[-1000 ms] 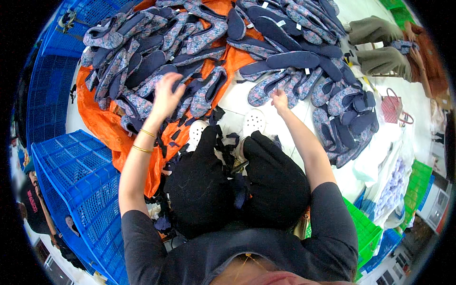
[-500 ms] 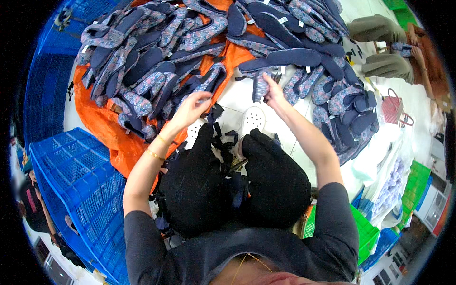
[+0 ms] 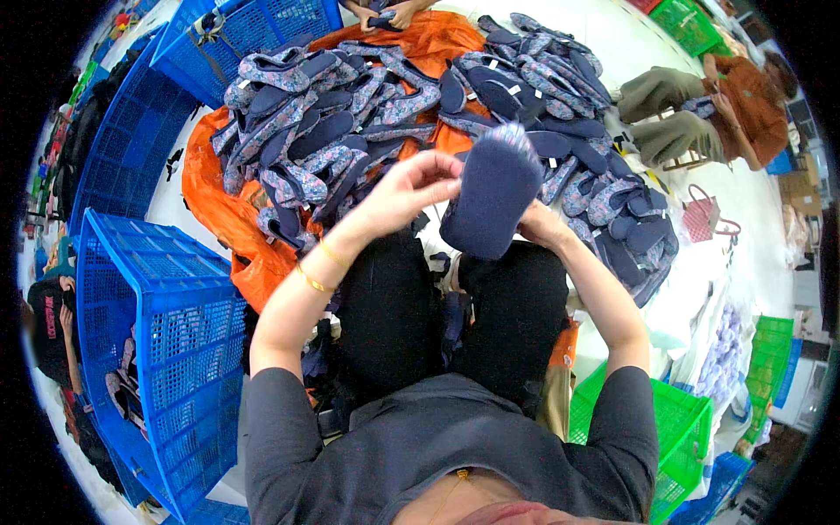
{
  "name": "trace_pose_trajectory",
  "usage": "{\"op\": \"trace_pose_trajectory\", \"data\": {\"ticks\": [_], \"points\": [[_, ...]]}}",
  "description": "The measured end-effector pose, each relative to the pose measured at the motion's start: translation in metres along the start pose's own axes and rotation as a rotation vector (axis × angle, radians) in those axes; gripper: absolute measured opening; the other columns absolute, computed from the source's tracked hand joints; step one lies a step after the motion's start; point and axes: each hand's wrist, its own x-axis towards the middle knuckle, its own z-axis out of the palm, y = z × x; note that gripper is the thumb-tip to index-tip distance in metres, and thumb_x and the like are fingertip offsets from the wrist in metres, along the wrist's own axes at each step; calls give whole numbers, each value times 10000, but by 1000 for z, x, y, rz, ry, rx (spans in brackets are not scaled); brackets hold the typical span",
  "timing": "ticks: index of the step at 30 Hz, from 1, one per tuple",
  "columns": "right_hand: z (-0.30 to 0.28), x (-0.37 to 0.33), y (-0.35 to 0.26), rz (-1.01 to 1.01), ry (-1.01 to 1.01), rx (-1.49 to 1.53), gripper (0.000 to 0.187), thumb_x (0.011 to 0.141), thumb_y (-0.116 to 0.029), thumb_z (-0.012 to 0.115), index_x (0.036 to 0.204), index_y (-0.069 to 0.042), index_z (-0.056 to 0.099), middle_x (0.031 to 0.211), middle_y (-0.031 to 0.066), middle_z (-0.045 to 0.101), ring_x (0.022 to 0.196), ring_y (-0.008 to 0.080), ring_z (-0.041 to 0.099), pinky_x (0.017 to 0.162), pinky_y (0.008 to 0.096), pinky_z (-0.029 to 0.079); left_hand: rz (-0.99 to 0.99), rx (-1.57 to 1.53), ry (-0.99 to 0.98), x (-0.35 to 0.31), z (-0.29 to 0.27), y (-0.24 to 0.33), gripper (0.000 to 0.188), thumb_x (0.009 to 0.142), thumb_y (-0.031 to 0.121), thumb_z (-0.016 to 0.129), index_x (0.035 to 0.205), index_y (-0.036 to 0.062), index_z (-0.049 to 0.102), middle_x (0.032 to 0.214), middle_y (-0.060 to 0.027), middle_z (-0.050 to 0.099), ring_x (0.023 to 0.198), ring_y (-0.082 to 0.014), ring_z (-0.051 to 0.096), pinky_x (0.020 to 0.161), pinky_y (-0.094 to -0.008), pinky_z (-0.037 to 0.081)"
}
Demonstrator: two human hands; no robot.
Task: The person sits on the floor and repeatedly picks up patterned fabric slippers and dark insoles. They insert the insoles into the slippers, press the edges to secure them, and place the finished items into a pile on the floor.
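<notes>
A slipper (image 3: 492,203) with a dark navy sole and a flowered upper is raised above my lap, its sole turned up toward me. My right hand (image 3: 544,226) grips it from behind at the lower right, with most of the fingers hidden by the sole. At the slipper's left edge, my left hand (image 3: 413,194) has thumb and forefinger bent in a pinch against the rim. Beyond my knees lies a heap of similar flowered slippers (image 3: 302,131), partly on an orange sheet (image 3: 210,197). A second slipper pile (image 3: 556,79) spreads to the right.
Blue mesh crates (image 3: 188,350) stand at my left, one with slippers inside. A green crate (image 3: 682,429) is by my right elbow. A red-white handbag (image 3: 700,217) rests on the floor at right. One person (image 3: 744,109) sits at far right; another's hands (image 3: 394,16) work beyond the heap.
My right hand has brought the slipper up from the floor near the piles toward me, and its sole now faces me. My left hand has moved right to its edge. The view has shifted.
</notes>
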Motion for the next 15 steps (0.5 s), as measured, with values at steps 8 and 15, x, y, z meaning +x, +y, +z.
{"op": "trace_pose_trajectory", "data": {"ticks": [8,15], "points": [[65,-86,-58,-384,82,-124,446,991,-385,456,1121,5,628,985,130,674,552,40,411,404,152,201,251,445,172,-83,51,-15,134,887,-66,543,994,13,532,1032,-80,587,1003,-170,563,906,-297,456],[120,-119,-44,-321,476,-102,206,911,-230,668,926,-25,682,661,-71,531,525,10,402,461,176,250,411,728,92,-97,81,-30,196,816,-104,580,968,13,542,992,-115,595,967,-267,591,893,-341,460]]}}
